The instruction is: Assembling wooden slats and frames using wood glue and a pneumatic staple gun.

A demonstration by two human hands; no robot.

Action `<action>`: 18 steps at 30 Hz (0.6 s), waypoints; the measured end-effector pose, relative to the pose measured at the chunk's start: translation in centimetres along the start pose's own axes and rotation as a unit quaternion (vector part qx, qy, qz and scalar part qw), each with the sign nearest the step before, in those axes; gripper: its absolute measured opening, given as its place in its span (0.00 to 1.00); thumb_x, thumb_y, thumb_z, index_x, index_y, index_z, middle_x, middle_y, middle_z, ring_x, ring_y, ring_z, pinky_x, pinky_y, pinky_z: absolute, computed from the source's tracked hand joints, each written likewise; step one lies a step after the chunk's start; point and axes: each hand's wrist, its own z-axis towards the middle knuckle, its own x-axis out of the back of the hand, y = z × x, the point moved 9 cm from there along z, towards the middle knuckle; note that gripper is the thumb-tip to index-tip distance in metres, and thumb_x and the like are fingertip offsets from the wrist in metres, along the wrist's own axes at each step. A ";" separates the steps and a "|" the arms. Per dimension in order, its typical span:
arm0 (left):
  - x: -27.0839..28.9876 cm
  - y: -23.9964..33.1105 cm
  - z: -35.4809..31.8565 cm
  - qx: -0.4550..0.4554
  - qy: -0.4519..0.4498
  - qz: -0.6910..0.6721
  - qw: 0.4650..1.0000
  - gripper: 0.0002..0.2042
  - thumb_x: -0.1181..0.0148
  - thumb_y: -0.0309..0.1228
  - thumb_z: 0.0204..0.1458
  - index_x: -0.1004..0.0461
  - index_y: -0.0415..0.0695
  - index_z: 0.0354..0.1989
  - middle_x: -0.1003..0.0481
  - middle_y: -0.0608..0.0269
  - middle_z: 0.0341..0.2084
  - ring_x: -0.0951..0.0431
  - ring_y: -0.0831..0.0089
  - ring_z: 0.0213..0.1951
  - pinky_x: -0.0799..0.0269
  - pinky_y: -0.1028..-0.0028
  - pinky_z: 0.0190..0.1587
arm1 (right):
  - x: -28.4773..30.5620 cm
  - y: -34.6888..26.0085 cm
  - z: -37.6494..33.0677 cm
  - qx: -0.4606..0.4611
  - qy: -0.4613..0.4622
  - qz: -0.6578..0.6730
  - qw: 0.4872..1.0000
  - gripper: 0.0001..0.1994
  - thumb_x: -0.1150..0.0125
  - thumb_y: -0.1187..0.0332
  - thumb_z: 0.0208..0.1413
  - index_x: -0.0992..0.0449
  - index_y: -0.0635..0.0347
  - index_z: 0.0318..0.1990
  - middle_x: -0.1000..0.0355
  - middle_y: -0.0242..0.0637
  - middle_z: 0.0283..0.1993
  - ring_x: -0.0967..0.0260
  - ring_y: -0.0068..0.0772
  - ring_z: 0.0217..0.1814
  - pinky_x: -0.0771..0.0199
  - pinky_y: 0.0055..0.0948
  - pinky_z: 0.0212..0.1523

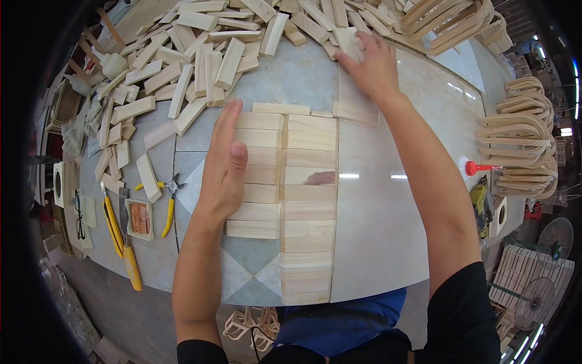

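Note:
Two side-by-side columns of flat pale wooden blocks (308,209) lie on the stone tabletop (388,212). My left hand (224,167) rests flat, fingers together, against the left column's left edge. My right hand (371,64) reaches to the far pile of loose wooden blocks (200,67), its fingers curled over one pale block (349,41) at the pile's near edge. A single block (280,108) lies crosswise above the columns, and another (354,113) sits just under my right wrist.
Yellow-handled pliers (170,203), yellow utility knives (115,227) and a small square tray (140,219) lie at the left. A white bottle with red nozzle (476,168) stands at the right. Bent wooden pieces (521,136) are stacked far right and at the back.

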 end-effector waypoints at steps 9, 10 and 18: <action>0.1 0.1 0.0 0.026 0.010 0.020 0.999 0.38 0.60 0.59 0.82 0.38 0.35 0.82 0.38 0.41 0.82 0.39 0.45 0.83 0.46 0.54 0.85 | 4.2 -3.8 -8.3 0.128 -0.017 -0.035 0.991 0.24 0.27 0.72 0.58 0.18 0.57 0.63 0.20 0.37 0.69 0.26 0.48 0.68 0.23 0.40 0.69; -0.1 0.1 0.2 0.024 0.007 0.020 0.999 0.38 0.60 0.59 0.82 0.38 0.35 0.82 0.38 0.41 0.82 0.39 0.45 0.83 0.46 0.54 0.85 | 5.0 -3.5 -8.5 0.126 -0.016 -0.036 0.991 0.24 0.27 0.72 0.58 0.18 0.57 0.63 0.20 0.37 0.69 0.26 0.48 0.68 0.23 0.40 0.69; -0.2 -0.3 0.1 0.024 0.003 0.043 0.999 0.37 0.60 0.58 0.82 0.38 0.36 0.83 0.39 0.40 0.83 0.40 0.45 0.83 0.47 0.54 0.85 | 11.4 -3.7 -11.7 0.117 0.031 0.114 0.986 0.22 0.30 0.80 0.57 0.19 0.57 0.61 0.20 0.35 0.66 0.23 0.40 0.63 0.22 0.35 0.65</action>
